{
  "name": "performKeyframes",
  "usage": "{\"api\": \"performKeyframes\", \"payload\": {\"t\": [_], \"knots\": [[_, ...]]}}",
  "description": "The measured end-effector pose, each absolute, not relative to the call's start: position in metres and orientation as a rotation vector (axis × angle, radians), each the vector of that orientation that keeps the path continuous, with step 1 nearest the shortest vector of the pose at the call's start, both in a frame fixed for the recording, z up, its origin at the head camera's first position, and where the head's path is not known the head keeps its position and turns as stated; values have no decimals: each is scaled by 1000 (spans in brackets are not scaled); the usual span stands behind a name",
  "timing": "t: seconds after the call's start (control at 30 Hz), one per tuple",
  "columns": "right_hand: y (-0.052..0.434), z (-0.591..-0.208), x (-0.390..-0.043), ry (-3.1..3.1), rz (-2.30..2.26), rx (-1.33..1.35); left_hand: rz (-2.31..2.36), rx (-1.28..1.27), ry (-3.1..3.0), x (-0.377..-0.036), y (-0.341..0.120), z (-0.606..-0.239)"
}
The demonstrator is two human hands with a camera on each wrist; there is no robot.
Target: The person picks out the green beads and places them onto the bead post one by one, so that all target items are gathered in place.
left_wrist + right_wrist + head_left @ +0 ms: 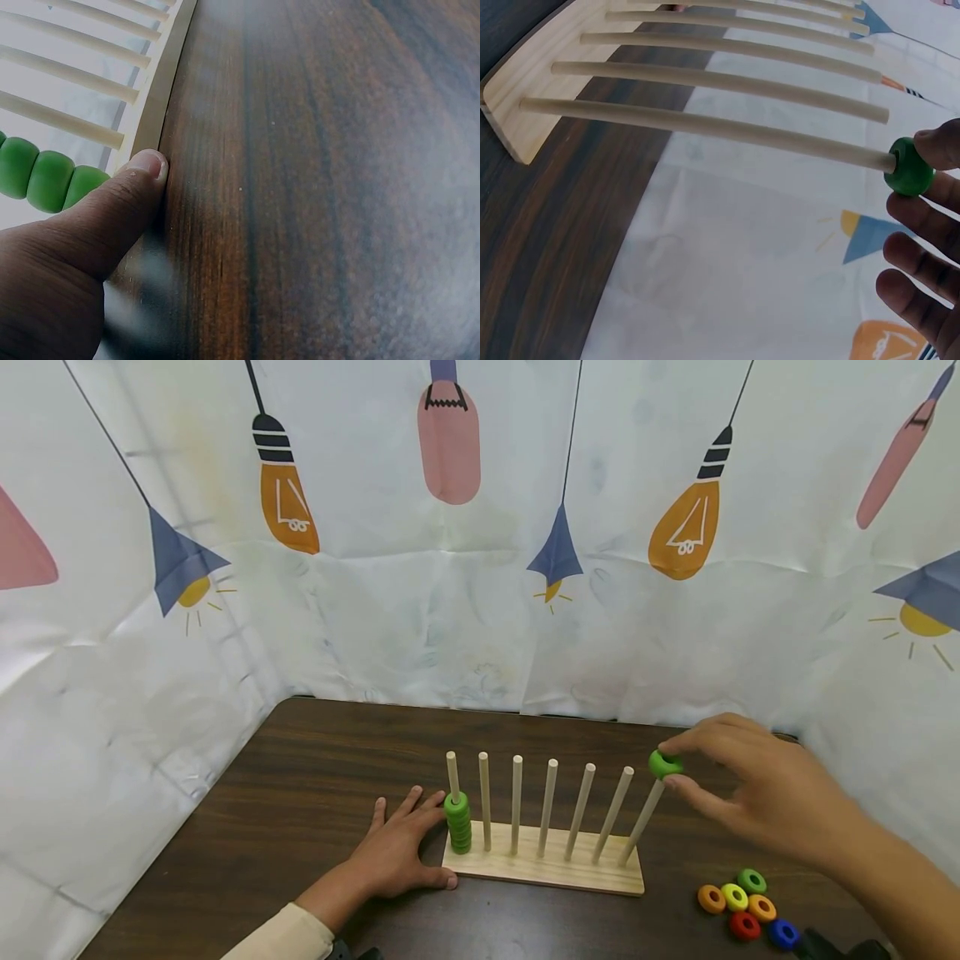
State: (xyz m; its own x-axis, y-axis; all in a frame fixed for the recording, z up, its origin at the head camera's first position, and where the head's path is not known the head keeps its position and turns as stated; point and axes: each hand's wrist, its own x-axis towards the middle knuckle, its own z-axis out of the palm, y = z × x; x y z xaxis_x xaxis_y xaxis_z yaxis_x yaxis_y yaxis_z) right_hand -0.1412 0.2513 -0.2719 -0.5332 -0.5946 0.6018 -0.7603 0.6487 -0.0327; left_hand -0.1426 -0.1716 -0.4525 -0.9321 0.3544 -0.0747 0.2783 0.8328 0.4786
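Observation:
A wooden board (540,858) with several upright pegs stands on the table. Green beads (458,823) are stacked on its leftmost peg. My right hand (780,785) pinches one green bead (910,168) between thumb and finger, right at the tip of the rightmost peg (705,127); the other fingers are spread in the right wrist view. At the board's left end lies my left hand (401,850), fingers spread on the tabletop. Its thumb (124,199) rests against the board's near edge beside the green stack.
Loose rings lie on the table (315,793) at the right front: a green ring (752,882), a yellow ring (735,897), a red ring (745,927), a blue ring (783,934) and orange ones (711,898). A white printed cloth (480,635) hangs behind the table.

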Motion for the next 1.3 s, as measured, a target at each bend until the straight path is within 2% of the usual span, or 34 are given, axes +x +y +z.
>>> {"api": "performKeyframes", "payload": {"t": [0.73,1.3], "knots": [[232,-269,-138,-2437,430,1030,707,495,2852,-143,-171,-450],[218,-271,-145,-2337,504,1155,706,486,2846,-142,-171,-451]]}}
